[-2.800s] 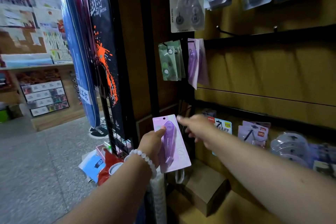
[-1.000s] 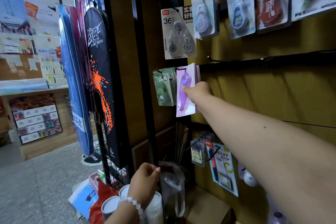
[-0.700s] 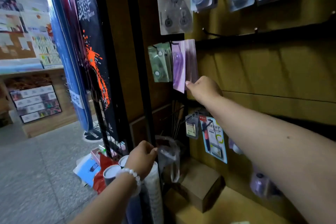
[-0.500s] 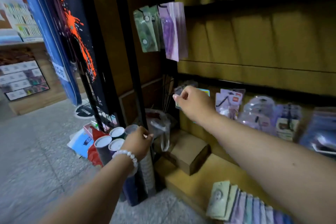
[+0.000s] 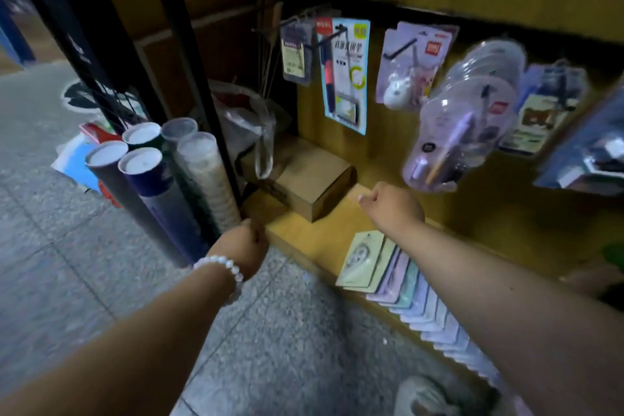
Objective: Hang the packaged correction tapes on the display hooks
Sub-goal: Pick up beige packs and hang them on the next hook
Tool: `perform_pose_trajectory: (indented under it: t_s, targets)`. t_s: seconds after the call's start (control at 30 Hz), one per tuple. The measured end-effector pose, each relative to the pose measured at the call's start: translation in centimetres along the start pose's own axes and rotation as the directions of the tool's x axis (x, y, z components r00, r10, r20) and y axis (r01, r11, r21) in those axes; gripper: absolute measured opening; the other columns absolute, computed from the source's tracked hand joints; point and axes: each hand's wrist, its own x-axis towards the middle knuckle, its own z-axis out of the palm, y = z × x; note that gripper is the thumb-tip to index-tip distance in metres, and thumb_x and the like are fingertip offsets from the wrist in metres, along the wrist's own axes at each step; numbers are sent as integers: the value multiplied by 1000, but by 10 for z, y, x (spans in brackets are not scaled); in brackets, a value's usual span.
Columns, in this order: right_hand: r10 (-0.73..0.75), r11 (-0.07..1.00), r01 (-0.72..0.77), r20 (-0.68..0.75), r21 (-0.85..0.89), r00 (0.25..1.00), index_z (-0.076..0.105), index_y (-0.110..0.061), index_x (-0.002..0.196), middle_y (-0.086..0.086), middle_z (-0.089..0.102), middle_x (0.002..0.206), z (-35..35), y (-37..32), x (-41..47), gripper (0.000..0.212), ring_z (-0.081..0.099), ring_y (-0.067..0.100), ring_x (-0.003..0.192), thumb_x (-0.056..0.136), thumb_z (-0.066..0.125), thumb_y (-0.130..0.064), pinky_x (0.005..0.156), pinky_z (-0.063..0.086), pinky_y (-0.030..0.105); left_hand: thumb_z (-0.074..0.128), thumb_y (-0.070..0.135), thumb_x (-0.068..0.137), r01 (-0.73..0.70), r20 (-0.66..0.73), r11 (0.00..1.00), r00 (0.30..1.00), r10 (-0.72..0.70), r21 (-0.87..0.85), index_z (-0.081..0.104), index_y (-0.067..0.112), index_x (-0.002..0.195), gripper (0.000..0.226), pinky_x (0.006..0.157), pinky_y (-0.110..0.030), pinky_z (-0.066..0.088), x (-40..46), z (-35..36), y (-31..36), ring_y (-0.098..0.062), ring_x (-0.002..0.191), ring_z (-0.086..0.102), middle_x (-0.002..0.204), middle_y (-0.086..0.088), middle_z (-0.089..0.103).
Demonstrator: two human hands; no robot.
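The fanned row of packaged correction tapes [image 5: 398,277] lies on the low wooden ledge [image 5: 304,236] just below the right hand [image 5: 393,204], which, like the left hand [image 5: 244,248], is loosely curled and holds nothing, having dropped from the upper hooks.

Single head view, steeply downward onto the low shelf [image 5: 314,240] and floor [image 5: 67,246]
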Motion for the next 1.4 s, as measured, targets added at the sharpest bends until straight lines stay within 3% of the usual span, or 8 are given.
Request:
perform_pose_trajectory:
  t_s: [0.1,0.27,0.63,0.8,0.97,1.1,1.27,1.4]
  targets:
    - [102,995,-101,59,-10,993,57,-7,116,18,63,117,25,26,20,47,59,37,108,94,47,-47,82,48,37,48,34,96,9,33,999,999,-10,43,60,12,102,27,67,-30,41,14,27,-2,-26,83,60,97,-11,68]
    - [275,961,-278,148,-1,950,53,-3,125,18,62,121,67,57,40,56,59,37,108,94,49,-49,73,43,33,50,36,97,24,96,999,995,-27,29,57,12,110,29,71,-29,40,33,65,-1,-28,101,61,109,-10,67]
    - [610,781,-622,134,66,781,50,-6,127,18,50,133,116,88,64,80,50,37,121,78,58,-68,101,44,43,48,40,97,20,222,1000,975,-16,-16,56,17,107,27,73,-33,50,52,116,-2,-24,85,60,98,-8,67]
    - [628,769,-639,171,11,759,63,-9,116,14,53,130,126,91,80,73,43,31,124,78,55,-70,105,40,43,48,40,97,21,261,999,965,-9,-45,56,17,108,27,75,-35,52,56,128,2,-24,88,62,99,-8,68]
    - [631,766,-642,142,41,762,61,-2,119,17,52,133,128,91,82,62,50,34,122,79,72,-48,102,45,42,47,42,96,15,260,998,966,1,-59,55,19,102,25,76,-34,52,57,131,5,-23,87,62,99,-6,68]
    - [640,732,-667,196,142,743,56,3,123,17,59,128,128,83,85,68,57,38,116,78,75,-45,96,50,40,49,41,96,29,257,997,966,-11,-65,57,18,103,25,77,-35,53,57,128,7,-22,86,62,97,-5,68]
    - [548,683,-617,285,390,786,54,-7,93,6,58,82,117,62,90,32,54,21,87,85,72,-31,71,43,28,49,39,97,40,231,997,973,-23,-67,57,15,104,26,75,-34,52,55,121,10,-23,86,62,97,-7,68]
    - [416,700,-517,307,493,856,52,-15,73,17,67,112,104,41,82,22,55,21,85,87,68,-17,80,50,32,55,38,94,63,208,989,978,-35,-133,56,14,113,30,67,-28,42,52,110,13,-19,86,57,108,-9,64]
